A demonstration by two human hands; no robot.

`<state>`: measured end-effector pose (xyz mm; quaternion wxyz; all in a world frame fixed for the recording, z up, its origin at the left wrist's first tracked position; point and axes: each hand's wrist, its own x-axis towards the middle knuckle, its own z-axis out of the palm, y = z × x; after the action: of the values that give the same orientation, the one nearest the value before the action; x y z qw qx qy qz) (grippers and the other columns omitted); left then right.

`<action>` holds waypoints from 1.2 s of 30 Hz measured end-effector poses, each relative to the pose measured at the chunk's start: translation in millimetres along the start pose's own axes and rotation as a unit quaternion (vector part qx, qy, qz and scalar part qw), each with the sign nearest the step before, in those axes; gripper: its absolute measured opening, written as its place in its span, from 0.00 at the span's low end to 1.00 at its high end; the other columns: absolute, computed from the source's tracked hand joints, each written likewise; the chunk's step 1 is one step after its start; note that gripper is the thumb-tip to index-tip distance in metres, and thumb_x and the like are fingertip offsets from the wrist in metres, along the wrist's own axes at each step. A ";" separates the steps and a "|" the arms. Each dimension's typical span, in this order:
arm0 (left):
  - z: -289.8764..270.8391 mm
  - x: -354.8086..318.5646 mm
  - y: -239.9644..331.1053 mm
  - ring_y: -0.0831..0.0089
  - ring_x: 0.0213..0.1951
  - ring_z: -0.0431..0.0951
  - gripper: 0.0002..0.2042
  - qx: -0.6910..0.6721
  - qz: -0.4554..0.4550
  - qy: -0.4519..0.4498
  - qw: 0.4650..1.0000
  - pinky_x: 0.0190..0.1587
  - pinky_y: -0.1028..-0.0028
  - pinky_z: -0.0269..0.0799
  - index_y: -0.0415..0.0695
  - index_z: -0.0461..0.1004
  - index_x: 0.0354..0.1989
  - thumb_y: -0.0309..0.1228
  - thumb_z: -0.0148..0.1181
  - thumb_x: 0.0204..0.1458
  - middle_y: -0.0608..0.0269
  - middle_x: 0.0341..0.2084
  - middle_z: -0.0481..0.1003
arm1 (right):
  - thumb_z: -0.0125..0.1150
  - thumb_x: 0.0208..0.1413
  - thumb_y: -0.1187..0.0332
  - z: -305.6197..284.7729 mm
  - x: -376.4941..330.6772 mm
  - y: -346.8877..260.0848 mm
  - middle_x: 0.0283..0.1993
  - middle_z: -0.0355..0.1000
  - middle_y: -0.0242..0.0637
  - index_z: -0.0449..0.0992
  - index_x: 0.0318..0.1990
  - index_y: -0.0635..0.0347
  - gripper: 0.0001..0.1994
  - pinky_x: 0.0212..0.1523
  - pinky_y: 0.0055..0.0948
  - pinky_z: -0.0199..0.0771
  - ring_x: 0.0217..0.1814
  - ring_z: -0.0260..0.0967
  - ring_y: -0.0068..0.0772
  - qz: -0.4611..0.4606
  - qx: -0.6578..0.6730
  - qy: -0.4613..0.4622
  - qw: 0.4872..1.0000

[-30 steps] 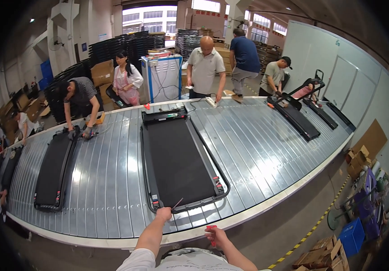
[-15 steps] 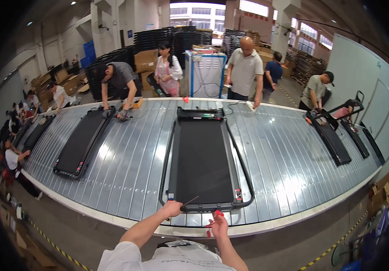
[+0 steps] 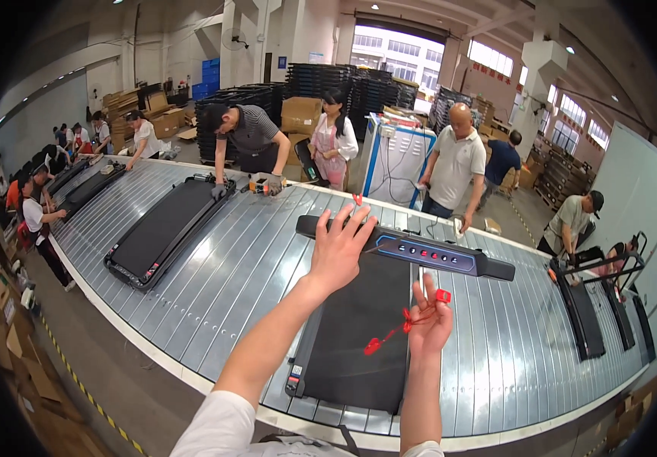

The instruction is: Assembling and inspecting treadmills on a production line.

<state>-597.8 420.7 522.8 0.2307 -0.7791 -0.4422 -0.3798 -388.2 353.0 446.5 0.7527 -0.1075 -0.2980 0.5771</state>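
A treadmill with a black running belt (image 3: pixel 359 335) lies on the metal-slatted table before me. Its console bar (image 3: pixel 427 255), with a row of lit icons, stands raised across the far part of the belt. My left hand (image 3: pixel 338 251) reaches to the left part of the bar, fingers spread over it; its thumb is hidden. My right hand (image 3: pixel 429 324) is just below the bar, curled round a red safety key (image 3: pixel 443 295) on a cord. The cord's red clip (image 3: pixel 374 346) dangles left of that hand, over the belt.
Another treadmill (image 3: pixel 168 228) lies to the left, where a co-worker in grey gloves (image 3: pixel 274 184) leans over the table. Further treadmills (image 3: pixel 578 312) are at the right. Across the table, people stand by a blue-edged white cabinet (image 3: pixel 397 164). A yellow-black line (image 3: pixel 77 373) marks the floor.
The handle frame lying round the treadmill has been lifted, bringing the console bar up. My left hand has moved forward with it; my right hand has risen with the safety key. The view has turned.
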 end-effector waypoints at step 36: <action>-16.1 8.9 -14.1 0.61 0.59 0.56 0.33 -0.008 0.031 -0.034 0.999 0.61 0.54 0.44 0.46 0.61 0.57 0.18 0.54 0.34 0.61 0.57 0.59 | 0.51 0.52 0.62 -14.1 54.4 -7.0 0.39 0.72 0.40 0.72 0.40 0.63 0.14 0.50 0.35 0.61 0.45 0.68 0.38 -0.170 -0.637 0.020 0.751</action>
<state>-613.4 421.1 539.9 0.2215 -0.8065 -0.4224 -0.3494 -366.0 404.2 456.5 0.6009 -0.5214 -0.5950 0.1140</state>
